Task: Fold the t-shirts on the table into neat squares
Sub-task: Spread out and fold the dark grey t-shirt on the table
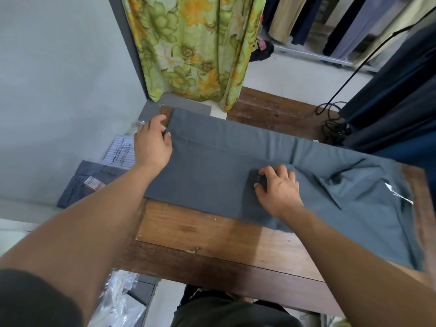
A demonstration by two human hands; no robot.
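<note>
Black sleeve bottom left, both bare forearms reaching out over the bench: dark wood planks, worn, with a lighter inset panel with chipped corners.

Grey shirt lies flat across the bench as one long strip, left end far, right end near. Matte woven fabric, mostly smooth. Creases bunch up toward the right end, where a pointed collar flap shows. White crinkly tag sits by the collar.

Left hand: at the far left end of the strip, fingers curled over the hem, pinching the cloth edge.

Right hand: mid-strip, knuckles up, fingers curled, thumb and fingertips nipping a small dark fold of the same fabric.

Off the bench, lower left: folded white pinstripe shirt and folded blue-grey shirt carrying a red-and-white label, the two overlapping. Clear crumpled plastic wrap lies below the bench edge.

Behind: glossy green-and-yellow floral curtain hanging in folds, row of hanging garments in navy, beige and grey, and a black cable looped on the far bench end.
</note>
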